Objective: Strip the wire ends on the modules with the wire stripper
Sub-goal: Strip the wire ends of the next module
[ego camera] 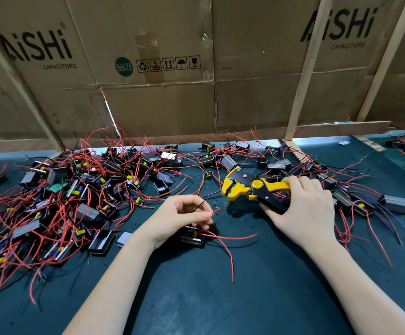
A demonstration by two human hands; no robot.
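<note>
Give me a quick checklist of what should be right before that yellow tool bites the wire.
1. Wire stripper gripped by the right hand: ok.
2. Red wire end pinched in the left hand: ok.
3. Wire end inside the tool's jaws: not ok, they are apart.
4. Module steady under the left hand: cannot tell.
5. Other loose wires away from the jaws: ok.

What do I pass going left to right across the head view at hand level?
Pile of modules with red wires → left hand pinching wire ends over a module → wire stripper → right hand → grey module.
</note>
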